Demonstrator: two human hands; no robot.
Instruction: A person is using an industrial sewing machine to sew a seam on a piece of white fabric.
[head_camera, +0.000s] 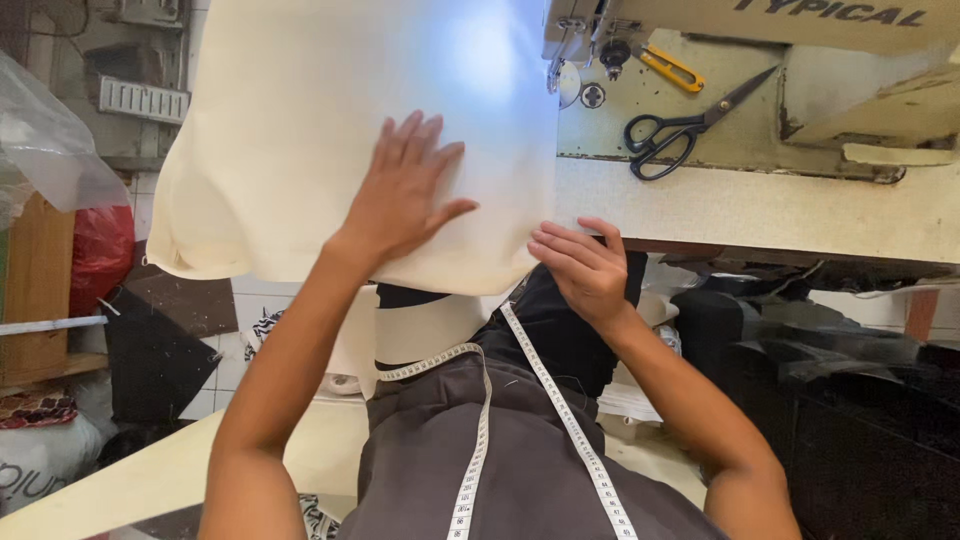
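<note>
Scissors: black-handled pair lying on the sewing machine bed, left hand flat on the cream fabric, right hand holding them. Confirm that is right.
Not quite. The head view shows the right hand gripping the cream fabric at its edge; the scissors lie untouched. The left hand is flat on the fabric.

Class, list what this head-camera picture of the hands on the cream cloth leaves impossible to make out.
- Head view: table under the cream woven cloth, covered by it.
- Needle area of the beige sewing machine: glare and top edge cut it off.
- Right hand fingertips: curled over the cloth's edge.
- Palm of the left hand: pressed flat, facing down.
</note>
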